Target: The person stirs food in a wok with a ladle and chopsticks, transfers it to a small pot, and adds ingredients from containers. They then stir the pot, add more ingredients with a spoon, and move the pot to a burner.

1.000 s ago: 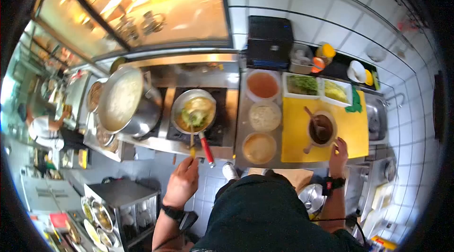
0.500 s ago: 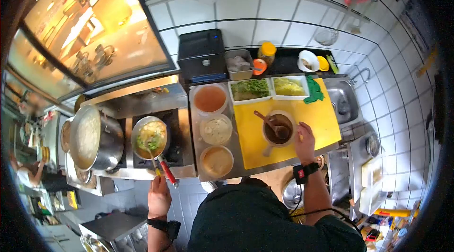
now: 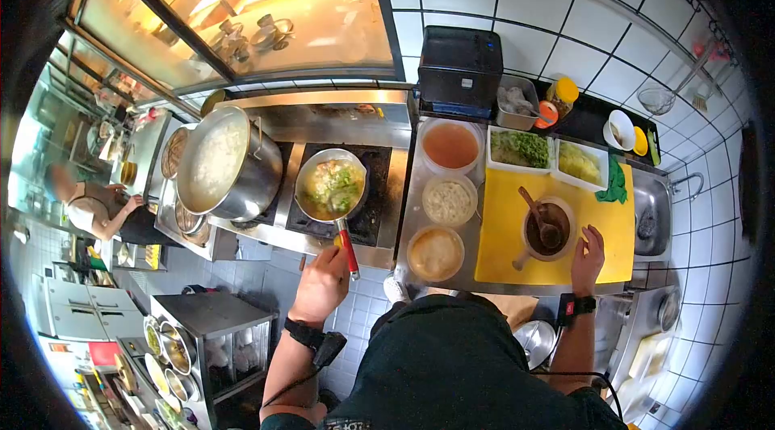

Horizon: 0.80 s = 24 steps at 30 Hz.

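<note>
A pan [image 3: 299, 197] with a red handle [image 3: 349, 249] sits on the stove, holding chopped green and yellowish food in liquid. Closed beside that handle, my left hand [image 3: 321, 283] grips a ladle [image 3: 335, 204] whose bowl dips into the pan; its grip is mostly hidden by my fingers. My right hand [image 3: 588, 255] is open by a pot of dark brown sauce [image 3: 534, 243], fingers stretched near its rim. A wooden spoon [image 3: 533, 204] leans in that sauce. The pot stands on a yellow cutting board [image 3: 500, 248].
Left of the pan stands a large steaming stockpot [image 3: 260, 180]. Three tubs, including an orange-red one [image 3: 450, 146], line the counter between stove and board. White trays of chopped greens [image 3: 525, 147] and pale shreds [image 3: 580, 162] stand behind. Far left, another person [image 3: 105, 208] works.
My view has turned left, so the scene sits further right. My left hand has moved up nearer the pan with the ladle. My right hand stays beside the sauce pot.
</note>
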### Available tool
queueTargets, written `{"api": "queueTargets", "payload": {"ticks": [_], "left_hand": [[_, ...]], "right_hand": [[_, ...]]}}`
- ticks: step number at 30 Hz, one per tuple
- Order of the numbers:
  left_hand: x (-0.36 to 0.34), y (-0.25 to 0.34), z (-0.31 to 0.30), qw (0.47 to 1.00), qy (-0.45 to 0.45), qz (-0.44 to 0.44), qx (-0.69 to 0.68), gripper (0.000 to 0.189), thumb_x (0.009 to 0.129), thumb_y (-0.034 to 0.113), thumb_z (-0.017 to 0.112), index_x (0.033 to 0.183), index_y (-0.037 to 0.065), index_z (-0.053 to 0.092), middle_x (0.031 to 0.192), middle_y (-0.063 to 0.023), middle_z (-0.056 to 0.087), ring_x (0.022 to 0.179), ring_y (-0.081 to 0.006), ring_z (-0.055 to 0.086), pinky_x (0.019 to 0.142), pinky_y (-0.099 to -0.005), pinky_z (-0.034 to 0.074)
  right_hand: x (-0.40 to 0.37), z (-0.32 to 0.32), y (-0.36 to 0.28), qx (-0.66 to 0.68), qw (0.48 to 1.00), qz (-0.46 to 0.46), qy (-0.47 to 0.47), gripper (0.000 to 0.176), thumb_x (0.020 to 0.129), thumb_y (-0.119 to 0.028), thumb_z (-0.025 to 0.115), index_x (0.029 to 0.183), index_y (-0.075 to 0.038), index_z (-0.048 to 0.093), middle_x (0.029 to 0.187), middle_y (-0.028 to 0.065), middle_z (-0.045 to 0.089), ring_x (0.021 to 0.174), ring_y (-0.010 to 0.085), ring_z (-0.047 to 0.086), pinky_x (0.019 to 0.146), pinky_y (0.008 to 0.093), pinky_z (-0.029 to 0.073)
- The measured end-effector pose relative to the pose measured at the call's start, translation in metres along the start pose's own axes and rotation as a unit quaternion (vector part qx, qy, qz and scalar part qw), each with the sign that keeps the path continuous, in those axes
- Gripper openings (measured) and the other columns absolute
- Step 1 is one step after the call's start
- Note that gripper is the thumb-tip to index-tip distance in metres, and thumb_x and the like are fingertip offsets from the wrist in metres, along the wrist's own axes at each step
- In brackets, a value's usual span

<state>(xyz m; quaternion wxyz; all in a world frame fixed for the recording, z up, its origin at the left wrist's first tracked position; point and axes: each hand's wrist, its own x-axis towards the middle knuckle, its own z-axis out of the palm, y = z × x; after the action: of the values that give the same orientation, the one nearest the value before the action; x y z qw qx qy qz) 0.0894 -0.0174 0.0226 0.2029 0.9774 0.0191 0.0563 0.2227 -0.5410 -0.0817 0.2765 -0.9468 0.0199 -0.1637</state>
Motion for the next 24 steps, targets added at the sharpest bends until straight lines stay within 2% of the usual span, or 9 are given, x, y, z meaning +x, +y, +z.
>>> {"api": "queueTargets", "payload": {"ticks": [2,5,9,13,15,17,18,21,24], "left_hand": [[0.005,-0.013,0.004,0.998,0.041,0.034,-0.036,0.019,0.087,0.003,0.061,0.106,0.000,0.061,0.100,-0.0188,0.063,0.089,-0.0395,0.065,0.073,-0.0459,0.055],[0.012,-0.024,0.013,0.996,0.087,0.009,-0.033,0.019,0.086,0.003,0.062,0.105,0.000,0.061,0.096,-0.0182,0.063,0.087,-0.0391,0.065,0.072,-0.0454,0.055],[-0.001,-0.020,0.005,1.000,0.006,0.002,0.020,0.019,0.085,0.003,0.063,0.103,0.000,0.061,0.090,-0.0172,0.062,0.082,-0.0379,0.064,0.069,-0.0464,0.055],[-0.002,-0.016,-0.005,0.996,0.087,0.009,-0.030,0.018,0.082,0.006,0.069,0.100,0.000,0.066,0.091,-0.0167,0.064,0.083,-0.0362,0.066,0.068,-0.0432,0.056],[0.002,-0.019,-0.004,0.995,0.079,0.008,-0.053,0.020,0.082,0.009,0.072,0.099,0.001,0.067,0.093,-0.0166,0.065,0.084,-0.0358,0.067,0.069,-0.0423,0.056],[0.003,-0.020,0.000,0.994,0.071,0.006,-0.078,0.022,0.081,0.011,0.075,0.099,0.001,0.067,0.094,-0.0165,0.065,0.085,-0.0354,0.067,0.070,-0.0414,0.057],[0.003,-0.019,0.003,0.994,0.070,0.002,-0.083,0.024,0.080,0.014,0.077,0.099,0.001,0.068,0.096,-0.0168,0.064,0.085,-0.0356,0.067,0.071,-0.0416,0.057],[0.003,-0.023,0.016,0.994,0.066,0.004,-0.083,0.030,0.079,0.016,0.078,0.102,0.000,0.067,0.102,-0.0185,0.063,0.086,-0.0365,0.066,0.072,-0.0430,0.056],[-0.003,-0.032,0.031,0.994,0.075,0.010,-0.075,0.033,0.079,0.014,0.077,0.107,0.001,0.065,0.106,-0.0195,0.062,0.088,-0.0370,0.066,0.075,-0.0429,0.057]], "right_hand": [[-0.002,0.004,0.001,0.047,0.999,0.023,-0.012,0.024,0.092,-0.004,0.059,0.116,-0.002,0.065,0.127,0.0190,0.060,0.117,0.0348,0.059,0.099,0.0412,0.049],[-0.003,0.012,0.007,0.034,0.999,-0.004,-0.007,0.024,0.092,-0.003,0.059,0.115,-0.002,0.065,0.127,0.0191,0.060,0.117,0.0346,0.059,0.097,0.0406,0.050],[-0.006,0.010,-0.004,0.028,1.000,-0.003,-0.003,0.028,0.091,0.000,0.059,0.118,-0.001,0.064,0.127,0.0175,0.060,0.115,0.0324,0.059,0.093,0.0361,0.052],[-0.023,0.018,0.021,-0.050,0.999,-0.008,0.012,0.027,0.090,-0.003,0.061,0.117,-0.001,0.064,0.121,0.0193,0.062,0.113,0.0349,0.059,0.092,0.0394,0.051],[-0.036,0.033,0.043,-0.078,0.997,0.008,0.017,0.026,0.089,-0.004,0.062,0.116,0.000,0.063,0.119,0.0200,0.062,0.112,0.0364,0.059,0.093,0.0417,0.050],[-0.049,0.042,0.059,-0.159,0.984,0.067,-0.048,0.026,0.088,-0.006,0.061,0.113,0.003,0.062,0.119,0.0218,0.062,0.111,0.0386,0.058,0.095,0.0447,0.048],[-0.053,0.042,0.065,-0.176,0.975,0.075,-0.117,0.032,0.087,-0.011,0.063,0.114,0.005,0.060,0.123,0.0235,0.060,0.115,0.0402,0.055,0.100,0.0468,0.044],[-0.070,0.052,0.074,-0.233,0.954,0.062,-0.181,0.039,0.084,-0.014,0.064,0.118,0.004,0.059,0.127,0.0245,0.058,0.119,0.0399,0.052,0.103,0.0475,0.042],[-0.080,0.058,0.080,-0.221,0.961,0.058,-0.158,0.045,0.080,-0.013,0.065,0.122,0.002,0.058,0.130,0.0250,0.056,0.121,0.0406,0.051,0.104,0.0486,0.041]]}}
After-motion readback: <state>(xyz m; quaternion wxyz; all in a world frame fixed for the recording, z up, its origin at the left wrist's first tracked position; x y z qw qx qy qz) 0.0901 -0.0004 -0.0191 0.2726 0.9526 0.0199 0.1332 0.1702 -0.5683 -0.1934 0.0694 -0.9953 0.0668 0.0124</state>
